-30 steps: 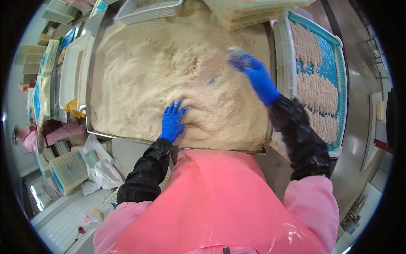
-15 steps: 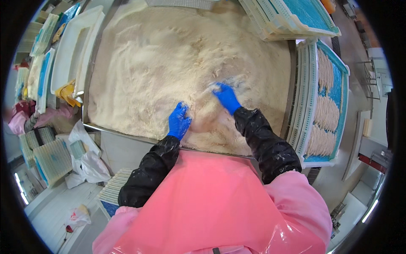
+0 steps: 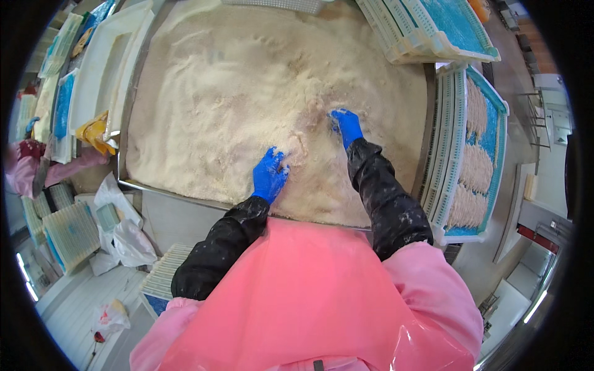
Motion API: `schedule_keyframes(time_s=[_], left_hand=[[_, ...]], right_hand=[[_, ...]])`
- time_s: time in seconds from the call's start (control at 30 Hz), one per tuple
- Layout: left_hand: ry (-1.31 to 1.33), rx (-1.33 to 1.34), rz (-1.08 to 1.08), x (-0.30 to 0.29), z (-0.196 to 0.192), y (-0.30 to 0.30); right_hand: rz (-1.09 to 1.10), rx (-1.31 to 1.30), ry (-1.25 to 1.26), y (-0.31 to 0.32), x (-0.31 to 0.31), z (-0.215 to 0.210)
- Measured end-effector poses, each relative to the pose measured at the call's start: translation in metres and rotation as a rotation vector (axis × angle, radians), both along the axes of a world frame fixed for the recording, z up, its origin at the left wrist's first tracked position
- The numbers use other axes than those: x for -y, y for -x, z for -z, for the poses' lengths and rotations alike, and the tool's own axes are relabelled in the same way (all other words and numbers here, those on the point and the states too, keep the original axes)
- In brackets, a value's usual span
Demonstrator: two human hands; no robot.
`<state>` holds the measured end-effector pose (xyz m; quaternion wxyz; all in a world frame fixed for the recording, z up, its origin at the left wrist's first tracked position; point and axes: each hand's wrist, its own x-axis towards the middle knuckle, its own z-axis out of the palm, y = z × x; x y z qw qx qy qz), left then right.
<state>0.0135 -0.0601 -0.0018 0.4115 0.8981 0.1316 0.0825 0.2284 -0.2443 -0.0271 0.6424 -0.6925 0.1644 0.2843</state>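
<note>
Pale breadcrumb-like crumbs [image 3: 204, 123] fill a wide metal-edged tray [image 3: 179, 195] in front of me. My left hand [image 3: 270, 175], in a blue glove, is low over the crumbs near the front edge, its fingers bent but apart. Just right of its fingertips lies a pinkish crumb-coated piece [image 3: 297, 148], perhaps touching them; its kind is unclear. Farther forward and right, my right hand [image 3: 347, 125], also blue-gloved, has its crumb-dusted fingers apart, with their tips at the crumbs. A second pinkish patch [image 3: 314, 112], partly covered by crumbs, is left of it.
Stacked mesh-sided trays [image 3: 455, 148] stand at the right, the top one bearing rows of pale coated strips [image 3: 476, 167]. Another tray stack [image 3: 427, 31] is at the far right. A white tub [image 3: 105, 80] and yellow cloth [image 3: 94, 132] lie left. A co-worker's pink sleeve [image 3: 77, 166] shows at left.
My right hand has moved forward and right from the middle of the crumbs. My left hand has shifted slightly right. The co-worker at left shows more.
</note>
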Motion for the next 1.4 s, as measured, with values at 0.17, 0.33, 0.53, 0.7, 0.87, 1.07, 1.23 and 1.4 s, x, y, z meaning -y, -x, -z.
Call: schedule_keyframes(time_s=[0.17, 0.33, 0.53, 0.7, 0.87, 1.07, 1.23, 1.4], left_hand=[[0.024, -0.062, 0.003, 0.001, 0.004, 0.003], [0.124, -0.083, -0.069, 0.003, 0.011, 0.006], [0.309, 0.235, -0.138, 0.007, -0.023, -0.010], [2.052, 0.037, -0.415, 0.008, -0.028, -0.041], [1.828, 0.025, -0.407, 0.001, -0.006, -0.032], [1.758, -0.039, -0.398, 0.002, -0.021, -0.024], [1.616, -0.054, -0.513, 0.001, -0.038, -0.029], [1.161, 0.046, -0.402, -0.021, -0.030, -0.031]], right_hand=[[-0.165, 0.808, 0.511, 0.010, -0.006, 0.000], [-0.513, 0.856, 1.047, 0.069, -0.013, -0.033], [-0.242, 0.549, 0.305, 0.107, -0.010, -0.030], [-0.303, 0.733, 0.141, 0.075, -0.017, -0.044], [-0.644, 1.399, 0.751, 0.001, -0.033, -0.048], [-0.505, 0.940, 0.283, -0.021, -0.016, -0.025], [-0.180, 0.546, -0.145, -0.019, -0.018, -0.048], [-0.122, 0.514, -0.208, -0.008, -0.024, -0.100]])
